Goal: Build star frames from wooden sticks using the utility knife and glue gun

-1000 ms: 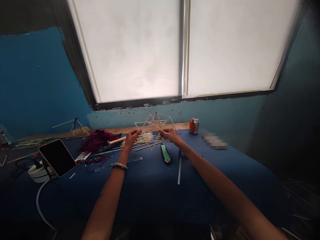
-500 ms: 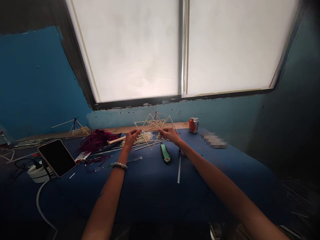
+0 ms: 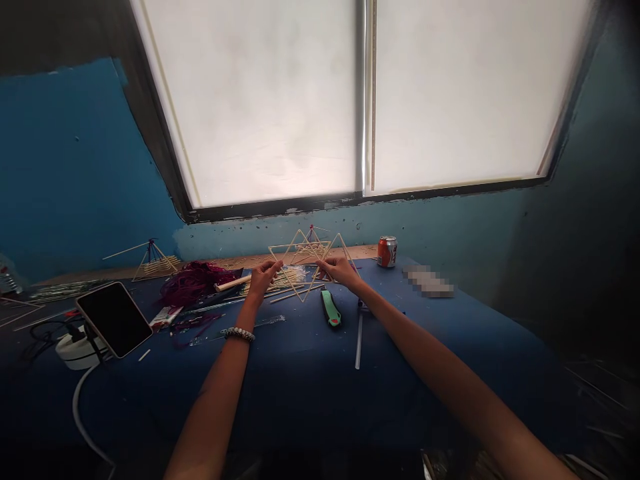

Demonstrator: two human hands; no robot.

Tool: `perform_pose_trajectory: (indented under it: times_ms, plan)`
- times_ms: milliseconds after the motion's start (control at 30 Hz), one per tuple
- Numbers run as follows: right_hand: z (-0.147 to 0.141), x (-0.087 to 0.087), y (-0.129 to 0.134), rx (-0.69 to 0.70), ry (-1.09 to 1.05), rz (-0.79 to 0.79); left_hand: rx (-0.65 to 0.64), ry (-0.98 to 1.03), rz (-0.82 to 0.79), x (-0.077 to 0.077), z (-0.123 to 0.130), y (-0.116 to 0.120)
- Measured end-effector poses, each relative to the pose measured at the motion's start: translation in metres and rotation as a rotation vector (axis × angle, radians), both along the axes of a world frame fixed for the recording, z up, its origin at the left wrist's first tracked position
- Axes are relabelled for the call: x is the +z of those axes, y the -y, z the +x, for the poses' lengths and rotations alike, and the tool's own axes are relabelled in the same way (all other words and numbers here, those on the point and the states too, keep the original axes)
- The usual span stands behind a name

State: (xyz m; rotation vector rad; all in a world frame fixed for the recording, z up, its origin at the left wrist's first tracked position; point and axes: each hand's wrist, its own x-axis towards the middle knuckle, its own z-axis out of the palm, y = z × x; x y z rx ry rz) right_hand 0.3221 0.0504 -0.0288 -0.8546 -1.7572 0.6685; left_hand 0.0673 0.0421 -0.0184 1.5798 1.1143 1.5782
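My left hand (image 3: pixel 264 277) pinches the left side of a triangle frame made of thin pale wooden sticks (image 3: pixel 303 299). On the other side, my right hand (image 3: pixel 339 269) grips the same frame between thumb and fingers. The frame is raised over the table, one corner pointing down, and other triangles of sticks overlap it in view. Which of those are joined to it I cannot tell. A green and black utility knife (image 3: pixel 331 309) lies just below the hands. Behind my left hand is a pile of loose sticks (image 3: pixel 285 280) on clear plastic.
Purple ribbon (image 3: pixel 193 287) is heaped to the left, near a propped phone (image 3: pixel 114 320) and a white power strip (image 3: pixel 75 350). Stick pyramids (image 3: pixel 151 257) stand at the back. A soda can (image 3: pixel 387 252) and a clear rod (image 3: pixel 359 340) are on the right.
Almost nothing differs. Both hands keep hold of the stick frame in the same place, and the camera view has shifted very slightly.
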Motion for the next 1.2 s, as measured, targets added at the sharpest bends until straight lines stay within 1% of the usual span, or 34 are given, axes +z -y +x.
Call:
perform_pose_trajectory:
  times_ms: [167, 533, 867, 1067, 1200]
  plan:
    - [-0.001, 0.002, 0.001, 0.019, -0.029, -0.035, 0.007, 0.005, 0.003, 0.0, 0.0, -0.001]
    - [0.0, 0.004, 0.007, 0.038, -0.028, -0.017, -0.002, -0.015, 0.0, -0.001, -0.001, -0.001]
    - [-0.001, 0.007, 0.01, 0.002, 0.007, -0.023, 0.01, -0.015, 0.006, 0.0, 0.0, -0.001]
    - [-0.002, 0.007, 0.01, 0.003, -0.012, -0.046, 0.014, -0.029, 0.011, 0.001, 0.001, 0.001]
    - [-0.002, 0.006, 0.009, -0.002, 0.003, -0.027, 0.01, -0.029, 0.005, 0.002, 0.001, 0.002]
